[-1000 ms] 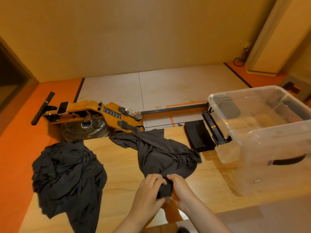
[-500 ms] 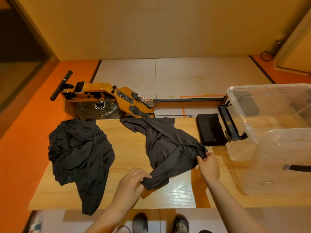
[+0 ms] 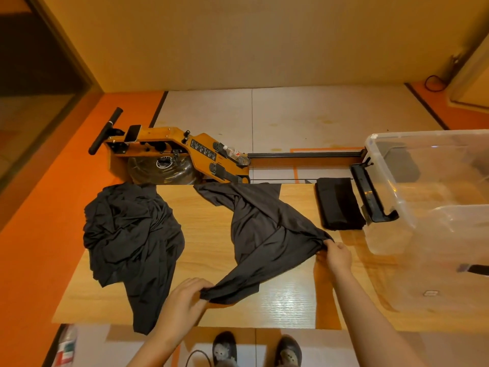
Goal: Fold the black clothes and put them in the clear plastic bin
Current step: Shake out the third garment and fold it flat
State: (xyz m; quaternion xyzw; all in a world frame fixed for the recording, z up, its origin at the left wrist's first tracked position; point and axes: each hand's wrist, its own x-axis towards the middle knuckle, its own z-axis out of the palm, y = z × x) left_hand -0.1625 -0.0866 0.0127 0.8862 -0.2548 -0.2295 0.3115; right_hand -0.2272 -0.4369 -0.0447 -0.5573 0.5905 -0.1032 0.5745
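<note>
I see the left hand (image 3: 185, 300) pinching one corner of the thin black garment (image 3: 264, 234) and the right hand (image 3: 337, 256) pinching another. The cloth is stretched between them on the light wooden table (image 3: 206, 234), left of the large clear plastic bin (image 3: 389, 186). A folded black cloth (image 3: 338, 203) lies just beside the bin's left wall; a crumpled black pile (image 3: 127, 234) lies well left of it.

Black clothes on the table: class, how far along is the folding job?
Done: one folded garment lies beside the clear bin, not inside. In hand: the left hand and right hand pinch the middle garment, stretched between them. Left: fold it, fold the crumpled pile, and bin everything.
</note>
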